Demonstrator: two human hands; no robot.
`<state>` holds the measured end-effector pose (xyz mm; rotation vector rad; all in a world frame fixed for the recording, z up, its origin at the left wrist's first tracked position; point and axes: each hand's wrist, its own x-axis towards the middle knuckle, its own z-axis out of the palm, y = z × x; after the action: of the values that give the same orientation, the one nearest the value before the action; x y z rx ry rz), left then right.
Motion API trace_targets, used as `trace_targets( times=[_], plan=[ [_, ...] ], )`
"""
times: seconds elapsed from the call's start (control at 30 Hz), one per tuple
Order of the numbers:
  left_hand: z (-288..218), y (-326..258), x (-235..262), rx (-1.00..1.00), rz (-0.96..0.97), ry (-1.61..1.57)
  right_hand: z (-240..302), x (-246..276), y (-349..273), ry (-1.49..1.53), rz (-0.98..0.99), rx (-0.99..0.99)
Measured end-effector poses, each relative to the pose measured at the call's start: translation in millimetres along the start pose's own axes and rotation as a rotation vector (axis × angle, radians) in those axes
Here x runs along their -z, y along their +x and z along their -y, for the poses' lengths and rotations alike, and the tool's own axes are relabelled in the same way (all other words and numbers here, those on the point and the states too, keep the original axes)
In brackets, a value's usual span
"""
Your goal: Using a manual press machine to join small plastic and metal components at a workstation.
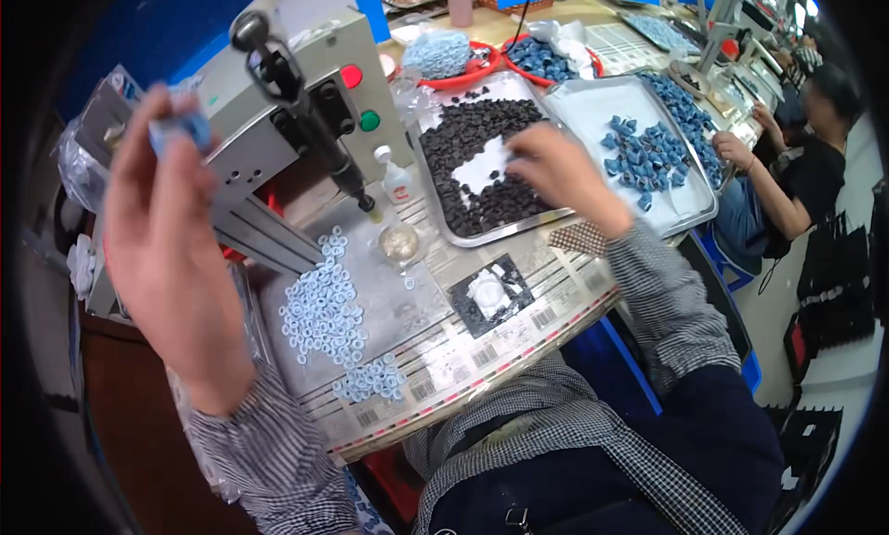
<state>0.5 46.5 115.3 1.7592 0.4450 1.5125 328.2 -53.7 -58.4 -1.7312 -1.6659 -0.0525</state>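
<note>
My left hand (162,248) is raised at the left, fingers closed around a small blue part (181,128) at the fingertips, blurred. My right hand (560,174) reaches over a metal tray (482,237) filled with small black parts (468,132), fingertips down among them; whether it grips one is hidden. A heap of pale blue rings (324,308) lies on the bench below the press machine (287,100), whose dark tip hangs above a small round fixture (400,243).
A second tray (690,206) at the right holds blue caps (648,151). Red bowls (477,68) with blue parts stand behind. A small white bottle (396,179) stands by the machine. Another person (796,165) sits at the right. The bench edge (500,368) runs before my body.
</note>
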Motion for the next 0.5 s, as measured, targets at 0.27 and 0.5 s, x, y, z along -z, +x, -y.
trace_targets(
  times=[0.27,0.5],
  plan=[
    [113.5,-130.0,-5.6,0.539,0.079,-0.129,-93.6,99.3,-42.2,-0.344,-0.185,-0.258],
    [186.6,-145.1,-29.2,0.350,0.164,0.261,31.9,62.4,19.8,-0.061,-0.138,0.084]
  ],
)
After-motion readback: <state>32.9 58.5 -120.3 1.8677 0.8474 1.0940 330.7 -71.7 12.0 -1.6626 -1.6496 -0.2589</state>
